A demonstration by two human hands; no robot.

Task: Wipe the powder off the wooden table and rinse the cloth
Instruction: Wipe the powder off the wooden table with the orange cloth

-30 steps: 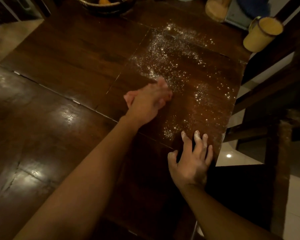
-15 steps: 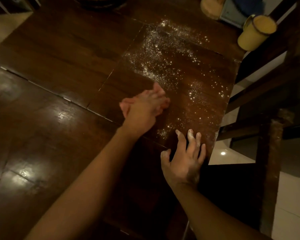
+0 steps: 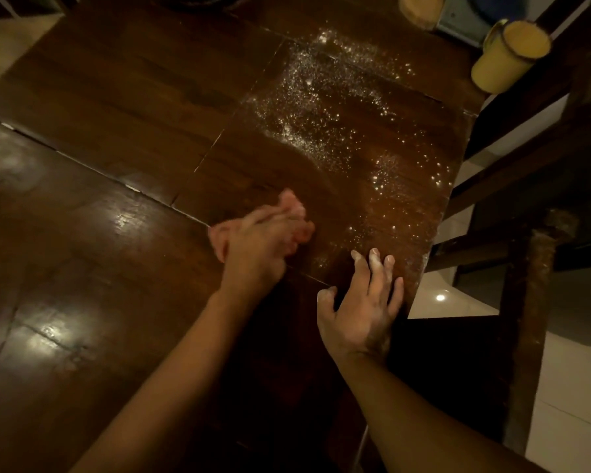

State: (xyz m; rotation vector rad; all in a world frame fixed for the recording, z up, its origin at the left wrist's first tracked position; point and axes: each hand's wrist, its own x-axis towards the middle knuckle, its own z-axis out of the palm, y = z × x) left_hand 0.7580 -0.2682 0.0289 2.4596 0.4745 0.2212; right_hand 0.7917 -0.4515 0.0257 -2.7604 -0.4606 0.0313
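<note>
- Head view: left hand (image 3: 253, 244) clamped on pink cloth (image 3: 292, 208), wiping powder (image 3: 325, 107) off wooden bench (image 3: 123, 107).
- Right hand (image 3: 362, 305) flat, fingers spread.
- Next: sweep far patch.

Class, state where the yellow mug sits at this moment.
In the head view, the yellow mug sits at the far right corner of the wooden table, just beyond the spilled powder.

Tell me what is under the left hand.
A pink cloth shows past the fingers of the left hand, pressed on the wooden table. The hand hides most of it, and any powder beneath.
</note>
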